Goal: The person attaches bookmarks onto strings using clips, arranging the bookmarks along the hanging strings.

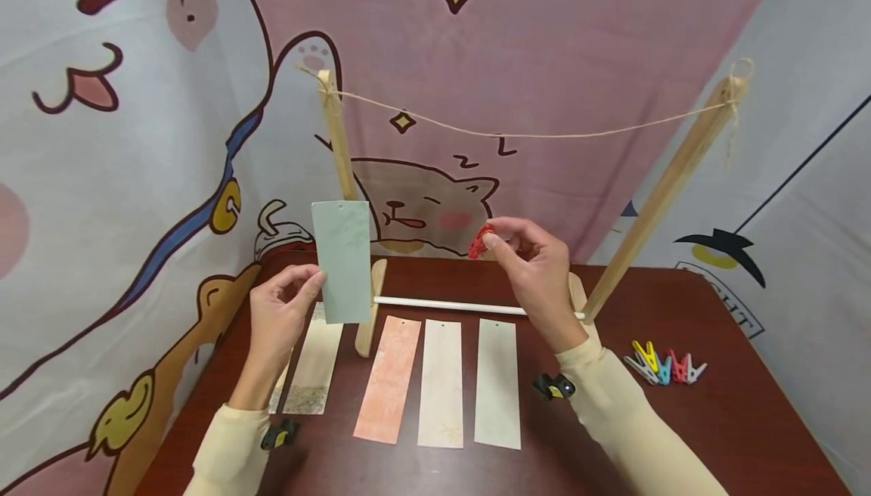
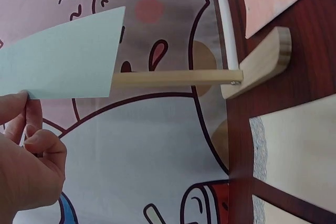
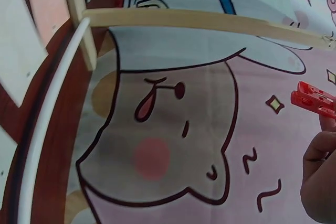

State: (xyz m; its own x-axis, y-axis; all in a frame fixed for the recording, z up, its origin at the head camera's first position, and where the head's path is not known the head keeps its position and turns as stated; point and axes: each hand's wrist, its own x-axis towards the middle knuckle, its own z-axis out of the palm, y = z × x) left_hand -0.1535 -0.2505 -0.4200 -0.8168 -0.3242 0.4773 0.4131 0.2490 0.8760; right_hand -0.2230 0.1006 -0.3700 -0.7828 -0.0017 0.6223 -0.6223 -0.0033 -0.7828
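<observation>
Between thumb and fingers, my left hand (image 1: 282, 303) pinches the left edge of a pale green paper bookmark (image 1: 343, 261), a strip with a small hole at its top. The strip is upright in the air, in front of the left wooden post (image 1: 338, 137). My right hand (image 1: 537, 269) pinches a small red clothespin (image 1: 481, 241), raised below the string (image 1: 544, 135). In the right wrist view the red clothespin (image 3: 314, 99) points away from the fingertips. The left wrist view shows the green bookmark (image 2: 63, 59) with the left fingertips at its lower edge.
On the table lie a peach strip (image 1: 388, 379), a cream strip (image 1: 441, 382), a pale grey-green strip (image 1: 497, 382) and patterned strips (image 1: 314, 364) at left. Several coloured clothespins (image 1: 663, 364) sit at right. A white rod (image 1: 449, 305) joins the stand's feet; the right post (image 1: 663, 197) leans outward.
</observation>
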